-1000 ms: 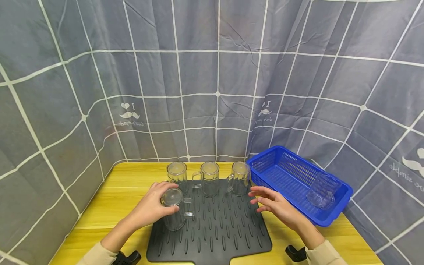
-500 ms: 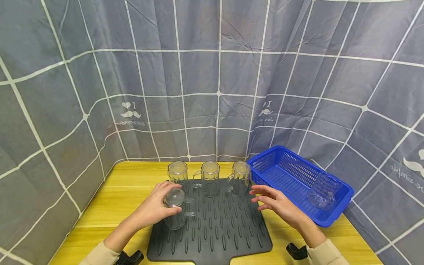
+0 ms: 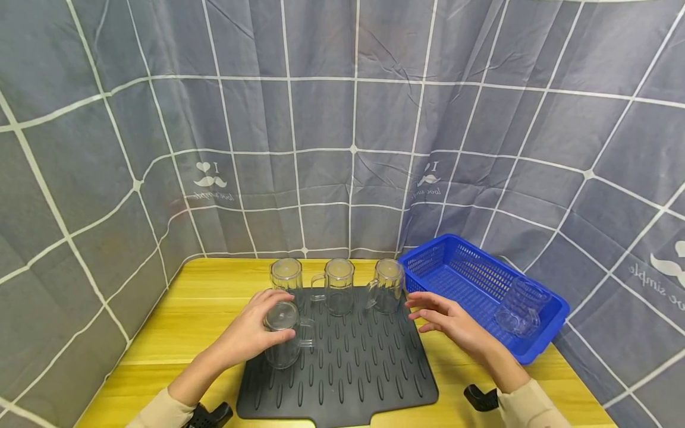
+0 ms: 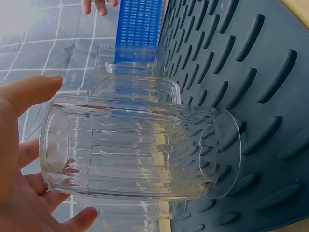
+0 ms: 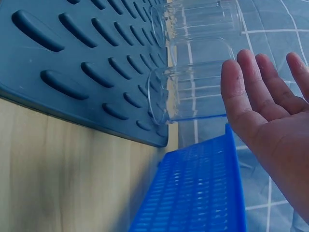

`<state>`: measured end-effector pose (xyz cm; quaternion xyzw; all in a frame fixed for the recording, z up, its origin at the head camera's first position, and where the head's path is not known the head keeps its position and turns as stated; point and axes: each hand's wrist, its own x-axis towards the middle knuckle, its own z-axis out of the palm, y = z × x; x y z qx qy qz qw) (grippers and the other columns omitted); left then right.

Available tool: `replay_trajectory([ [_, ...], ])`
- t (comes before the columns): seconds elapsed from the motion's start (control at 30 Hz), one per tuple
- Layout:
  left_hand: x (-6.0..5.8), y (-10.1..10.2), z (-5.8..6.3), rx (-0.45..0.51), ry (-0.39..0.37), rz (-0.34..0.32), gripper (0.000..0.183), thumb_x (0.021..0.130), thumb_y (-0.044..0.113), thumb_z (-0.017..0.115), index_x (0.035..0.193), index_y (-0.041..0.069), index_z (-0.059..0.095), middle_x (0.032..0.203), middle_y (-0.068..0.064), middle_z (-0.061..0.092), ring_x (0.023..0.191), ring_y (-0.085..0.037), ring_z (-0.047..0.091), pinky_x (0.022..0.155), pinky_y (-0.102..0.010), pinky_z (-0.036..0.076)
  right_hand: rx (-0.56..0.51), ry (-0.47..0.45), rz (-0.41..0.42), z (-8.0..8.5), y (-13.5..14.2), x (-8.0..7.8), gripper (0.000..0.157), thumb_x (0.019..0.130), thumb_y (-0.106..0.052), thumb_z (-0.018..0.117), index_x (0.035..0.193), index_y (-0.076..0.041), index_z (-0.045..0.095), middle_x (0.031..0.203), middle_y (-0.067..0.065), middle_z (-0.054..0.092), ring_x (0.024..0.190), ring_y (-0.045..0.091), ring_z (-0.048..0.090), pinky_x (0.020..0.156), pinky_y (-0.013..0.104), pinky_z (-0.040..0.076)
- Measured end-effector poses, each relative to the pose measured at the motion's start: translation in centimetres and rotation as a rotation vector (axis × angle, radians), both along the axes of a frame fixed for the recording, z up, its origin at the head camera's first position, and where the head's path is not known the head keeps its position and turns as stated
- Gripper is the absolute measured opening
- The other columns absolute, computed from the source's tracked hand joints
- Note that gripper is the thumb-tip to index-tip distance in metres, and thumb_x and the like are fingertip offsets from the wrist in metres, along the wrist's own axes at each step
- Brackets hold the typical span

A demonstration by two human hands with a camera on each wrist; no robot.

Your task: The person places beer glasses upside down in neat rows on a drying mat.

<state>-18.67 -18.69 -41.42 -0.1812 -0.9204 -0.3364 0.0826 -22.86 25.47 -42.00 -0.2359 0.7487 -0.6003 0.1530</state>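
Upside down on the dark ridged mat [image 3: 374,380] stands a clear glass mug [image 3: 282,351], its handle turned right. My left hand [image 3: 255,333] is spread around the raised base of this mug; in the left wrist view the thumb [image 4: 41,92] lies apart from the glass, while finger contact is hard to judge. Along the mat's far edge, a left mug [image 3: 286,276], a middle mug [image 3: 339,288] and a right mug [image 3: 388,285] also stand inverted. My right hand [image 3: 449,324] hovers with loose fingers between the right mug and the blue basket [image 3: 428,288], holding nothing.
Another glass mug [image 3: 518,309] lies inside the basket at its near right end. The mat rests on a yellow wood-grain table [image 3: 176,333]. A grey checked curtain [image 3: 321,119] rises behind and at both sides.
Both hands stay nearly in place. The left hand has shifted very slightly right around the near mug, which stays standing on the mat. The other mugs and the basket have not moved.
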Motion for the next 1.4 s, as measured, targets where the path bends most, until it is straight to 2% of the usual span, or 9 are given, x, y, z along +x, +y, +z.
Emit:
replay_trajectory([
  [0.13, 0.0, 0.1, 0.1, 0.009, 0.056, 0.016, 0.056, 0.086, 0.043, 0.079, 0.135, 0.025, 0.06, 0.143, 0.0, 0.053, 0.137, -0.03, 0.045, 0.102, -0.06, 0.045, -0.001, 0.025, -0.01, 0.4, 0.3, 0.0, 0.044, 0.107, -0.018, 0.048, 0.149, -0.003, 0.044, 0.145, 0.021, 0.05, 0.12, 0.017, 0.063, 0.095, 0.046, 0.055],
  [0.33, 0.3, 0.7, 0.5, 0.061, 0.203, 0.045, 0.042, 0.09, 0.028, 0.076, 0.129, 0.019, 0.064, 0.134, 0.001, 0.06, 0.13, -0.024, 0.051, 0.103, -0.055, 0.046, 0.052, 0.05, -0.057, 1.9, 1.2, -0.1, 0.043, 0.107, -0.022, 0.051, 0.148, -0.01, 0.047, 0.147, 0.019, 0.048, 0.123, 0.019, 0.061, 0.094, 0.039, 0.055],
  [0.47, 0.5, 1.5, 0.9, 0.092, 0.277, 0.022, 0.039, 0.09, 0.019, 0.075, 0.127, 0.018, 0.065, 0.131, 0.0, 0.062, 0.127, -0.022, 0.054, 0.101, -0.053, 0.049, 0.072, 0.095, -0.082, 3.3, 2.0, -0.6, 0.044, 0.106, -0.023, 0.052, 0.148, -0.011, 0.047, 0.148, 0.023, 0.047, 0.124, 0.023, 0.06, 0.093, 0.039, 0.056],
  [0.6, 0.6, 2.2, 1.2, 0.121, 0.296, -0.008, 0.038, 0.091, 0.015, 0.074, 0.127, 0.02, 0.065, 0.131, 0.002, 0.062, 0.122, -0.021, 0.058, 0.096, -0.049, 0.052, 0.097, 0.137, -0.105, 4.4, 2.9, -1.1, 0.045, 0.106, -0.025, 0.053, 0.148, -0.011, 0.047, 0.147, 0.023, 0.047, 0.121, 0.018, 0.062, 0.093, 0.041, 0.056],
  [0.83, 0.8, 2.8, 1.3, 0.182, 0.253, -0.077, 0.036, 0.092, 0.012, 0.072, 0.125, 0.024, 0.064, 0.128, 0.007, 0.062, 0.112, -0.017, 0.062, 0.093, -0.04, 0.055, 0.133, 0.186, -0.142, 5.6, 4.8, -1.9, 0.045, 0.106, -0.023, 0.053, 0.147, -0.008, 0.047, 0.139, 0.009, 0.056, 0.116, 0.018, 0.064, 0.091, 0.038, 0.057],
  [0.97, 0.9, 3.1, 1.4, 0.259, 0.17, -0.148, 0.037, 0.094, 0.01, 0.07, 0.126, 0.026, 0.062, 0.129, 0.007, 0.061, 0.115, -0.015, 0.063, 0.097, -0.037, 0.055, 0.166, 0.212, -0.175, 6.4, 5.9, -2.5, 0.045, 0.106, -0.025, 0.053, 0.147, -0.007, 0.047, 0.138, 0.004, 0.058, 0.118, 0.012, 0.063, 0.091, 0.035, 0.056],
  [1.1, 1.1, 3.4, 1.4, 0.329, 0.086, -0.218, 0.036, 0.096, 0.011, 0.068, 0.128, 0.026, 0.061, 0.131, 0.006, 0.059, 0.118, -0.015, 0.062, 0.099, -0.038, 0.054, 0.182, 0.24, -0.214, 7.0, 7.3, -3.0, 0.045, 0.107, -0.025, 0.052, 0.146, -0.005, 0.047, 0.135, -0.003, 0.06, 0.12, 0.002, 0.06, 0.093, 0.028, 0.055],
  [1.23, 1.3, 3.8, 1.2, 0.332, 0.052, -0.266, 0.033, 0.098, 0.016, 0.067, 0.129, 0.024, 0.061, 0.133, 0.004, 0.059, 0.118, -0.015, 0.061, 0.099, -0.039, 0.054, 0.183, 0.257, -0.246, 7.3, 8.8, -3.4, 0.043, 0.107, -0.023, 0.051, 0.144, -0.002, 0.048, 0.128, -0.014, 0.061, 0.117, -0.004, 0.059, 0.09, 0.022, 0.054],
  [1.4, 1.5, 4.4, 1.1, 0.324, 0.004, -0.284, 0.032, 0.099, 0.022, 0.066, 0.13, 0.025, 0.061, 0.134, 0.006, 0.058, 0.118, -0.017, 0.061, 0.099, -0.037, 0.053, 0.214, 0.265, -0.301, 7.7, 10.3, -3.9, 0.043, 0.107, -0.024, 0.051, 0.144, -0.003, 0.048, 0.12, -0.021, 0.063, 0.111, -0.008, 0.059, 0.088, 0.02, 0.054],
])
